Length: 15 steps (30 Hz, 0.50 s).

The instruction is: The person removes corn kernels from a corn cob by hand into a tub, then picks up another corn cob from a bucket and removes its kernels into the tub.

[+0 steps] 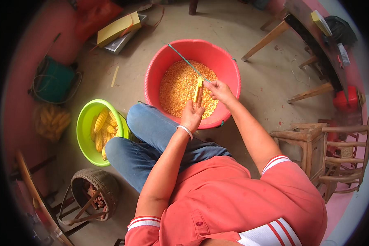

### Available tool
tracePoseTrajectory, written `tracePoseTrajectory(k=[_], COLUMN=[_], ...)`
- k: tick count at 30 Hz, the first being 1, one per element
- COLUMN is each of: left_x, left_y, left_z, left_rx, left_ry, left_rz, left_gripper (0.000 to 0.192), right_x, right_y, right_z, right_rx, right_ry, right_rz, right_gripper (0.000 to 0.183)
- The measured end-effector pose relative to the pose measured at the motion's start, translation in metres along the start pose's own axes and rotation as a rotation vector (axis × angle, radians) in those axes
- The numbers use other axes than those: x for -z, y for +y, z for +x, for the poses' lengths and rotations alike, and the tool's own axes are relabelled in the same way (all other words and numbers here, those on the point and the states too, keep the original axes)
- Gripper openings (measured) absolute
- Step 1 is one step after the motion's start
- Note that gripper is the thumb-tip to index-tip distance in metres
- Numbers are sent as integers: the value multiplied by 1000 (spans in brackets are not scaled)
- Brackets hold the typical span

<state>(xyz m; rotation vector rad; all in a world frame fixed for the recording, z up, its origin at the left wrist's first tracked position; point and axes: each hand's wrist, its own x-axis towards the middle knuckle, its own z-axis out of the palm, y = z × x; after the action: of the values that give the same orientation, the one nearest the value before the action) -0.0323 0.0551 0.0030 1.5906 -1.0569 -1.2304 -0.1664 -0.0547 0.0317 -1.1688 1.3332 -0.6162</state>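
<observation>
My left hand [192, 117] grips the near end of a corn cob [199, 96], held over a large red plastic tub [233, 101]. Most of the cob's visible side is bare and brownish, with a strip of yellow kernels along its left. Just beyond the cob's far end is my right hand [213, 87], with thumb and forefinger closed at the lower end of a green twisted cord [184, 58]; whether they pinch the cord or the cob's tip I cannot tell. The cord slants over the tub's far left rim. Loose corn kernels [175, 83] cover the tub's bottom.
Left of my knees, a lime-green bucket [83, 135] holds several unshelled corn cobs [101, 120]. A woven basket [110, 187] stands nearer. Boxes [118, 29] lie at the upper left, with a teal container [57, 80] below. Wooden stools [306, 133] and a table [318, 46] stand at right.
</observation>
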Motion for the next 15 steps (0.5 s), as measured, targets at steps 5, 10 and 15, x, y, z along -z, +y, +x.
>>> tracePoseTrajectory(k=[5,10,15], left_x=[-3,3,-2], left_y=[21,11,22], left_z=[-7,-3,-8], left_rx=[-39,36,6], left_ry=[-34,-62,-29], left_rz=[212,-53,134], left_gripper=[29,30,31], right_x=[3,3,7], right_y=[1,-2,6], right_z=[8,7,5], right_rx=[-72,-70,-22], right_ry=[-89,-196,-145], right_rz=[34,184,214], right_gripper=[42,23,25])
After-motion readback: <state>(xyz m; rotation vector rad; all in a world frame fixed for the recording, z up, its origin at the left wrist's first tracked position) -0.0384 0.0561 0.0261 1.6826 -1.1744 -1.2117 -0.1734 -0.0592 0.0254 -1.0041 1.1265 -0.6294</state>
